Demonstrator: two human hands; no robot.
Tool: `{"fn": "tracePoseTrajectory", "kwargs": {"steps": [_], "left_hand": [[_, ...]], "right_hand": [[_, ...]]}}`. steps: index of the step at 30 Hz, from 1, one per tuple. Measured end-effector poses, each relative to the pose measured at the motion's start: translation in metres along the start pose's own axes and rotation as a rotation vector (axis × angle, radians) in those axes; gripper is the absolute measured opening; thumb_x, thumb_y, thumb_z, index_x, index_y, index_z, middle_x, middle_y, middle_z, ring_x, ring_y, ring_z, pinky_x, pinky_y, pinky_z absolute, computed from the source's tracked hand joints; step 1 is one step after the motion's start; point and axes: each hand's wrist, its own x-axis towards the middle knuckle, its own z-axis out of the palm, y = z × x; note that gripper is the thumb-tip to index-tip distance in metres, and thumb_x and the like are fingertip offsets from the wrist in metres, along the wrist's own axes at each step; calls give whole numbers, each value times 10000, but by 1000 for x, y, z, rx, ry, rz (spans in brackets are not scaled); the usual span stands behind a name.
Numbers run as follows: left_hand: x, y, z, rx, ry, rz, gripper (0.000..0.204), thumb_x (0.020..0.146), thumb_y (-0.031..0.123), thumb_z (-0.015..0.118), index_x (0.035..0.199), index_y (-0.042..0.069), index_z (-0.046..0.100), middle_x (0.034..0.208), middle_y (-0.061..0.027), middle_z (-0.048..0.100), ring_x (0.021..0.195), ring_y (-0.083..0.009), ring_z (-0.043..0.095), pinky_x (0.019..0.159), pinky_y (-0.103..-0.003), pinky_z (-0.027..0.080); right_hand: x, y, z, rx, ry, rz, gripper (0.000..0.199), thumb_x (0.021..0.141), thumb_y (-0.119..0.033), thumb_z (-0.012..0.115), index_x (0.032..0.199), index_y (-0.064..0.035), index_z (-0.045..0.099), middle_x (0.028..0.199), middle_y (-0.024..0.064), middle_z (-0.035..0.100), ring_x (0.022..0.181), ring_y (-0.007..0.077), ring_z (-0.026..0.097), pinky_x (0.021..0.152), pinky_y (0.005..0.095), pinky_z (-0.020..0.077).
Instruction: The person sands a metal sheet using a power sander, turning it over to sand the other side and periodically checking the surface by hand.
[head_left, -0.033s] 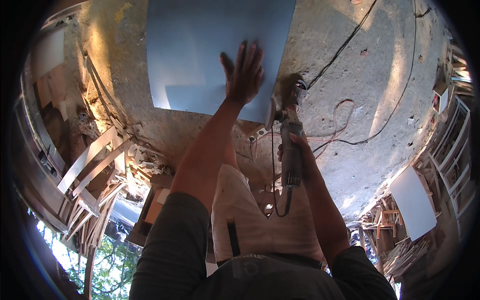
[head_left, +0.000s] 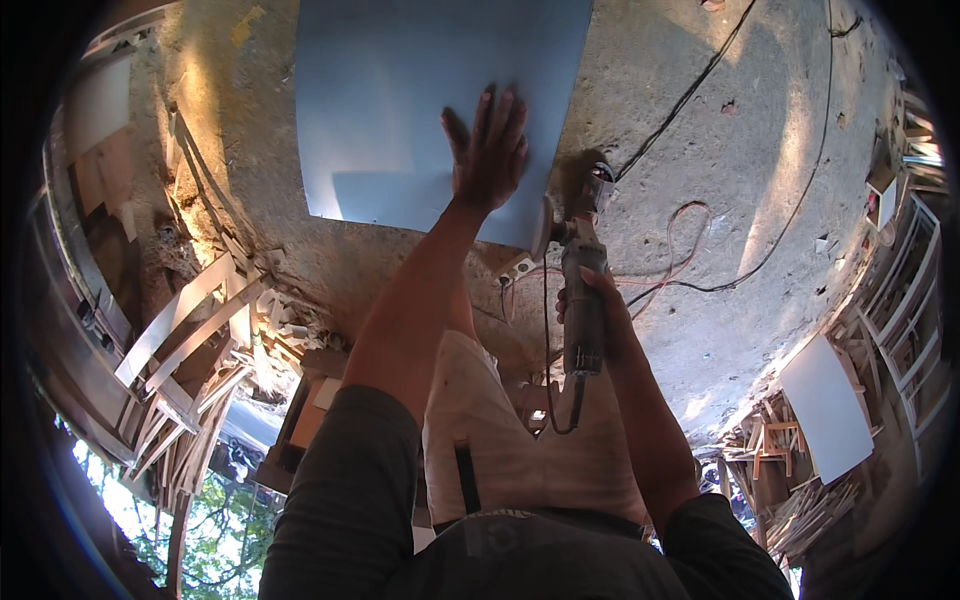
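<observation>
A flat grey-blue sheet (head_left: pixel 390 110) lies on the concrete floor in front of me. My left hand (head_left: pixel 487 160) rests palm down on it, fingers stretched and somewhat spread, near its right side. In my right hand (head_left: pixel 603 300) is a grey angle grinder (head_left: pixel 583 320), gripped round its body with the head pointing away from me. The grinder's disc (head_left: pixel 541 228) stands on edge at the sheet's near right corner; whether it touches the sheet I cannot tell. From the grinder's rear end a black cord (head_left: pixel 577 405) loops down and back up.
A socket block (head_left: pixel 518 268) with a plug lies just beyond my legs. Black cable (head_left: pixel 690 85) and thin reddish wire (head_left: pixel 672 215) cross the concrete floor (head_left: pixel 740 160) at right. Wood scraps (head_left: pixel 190 330) pile up at left. A white panel (head_left: pixel 828 405) leans among wood pieces at right.
</observation>
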Motion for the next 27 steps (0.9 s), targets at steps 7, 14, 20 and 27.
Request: {"fn": "tracePoseTrajectory", "kwargs": {"steps": [7,14,20,27], "left_hand": [[1,1,-5,4,7,-6,585,1076,377,442,1621,208,311,1734,-38,99,1610,-290,39,1136,-839,45],[4,7,-12,24,-85,-30,589,1081,373,428,1629,203,298,1738,-44,89,1614,-294,17,1140,-832,8],[7,10,-19,35,-30,-38,623,1062,386,412,1641,195,280,1738,-68,140,1610,-299,95,1173,-787,-3],[7,10,-11,47,28,-18,600,1098,443,245,1651,211,259,1746,-37,120,1609,-301,97,1180,-771,-21]], "right_hand": [[20,-5,-9,15,3,-90,459,910,-455,708,1112,-58,599,873,120,674,719,224,690,644,351,601],[17,-37,13,-17,23,-126,468,905,-477,708,1081,-51,627,833,102,691,667,200,684,604,317,587],[22,-75,25,25,7,-114,460,896,-415,741,1137,-51,593,831,104,680,632,194,680,567,319,588],[43,-111,22,16,-12,-152,482,873,-431,767,1077,-16,632,840,114,696,659,200,699,585,324,599]]}}
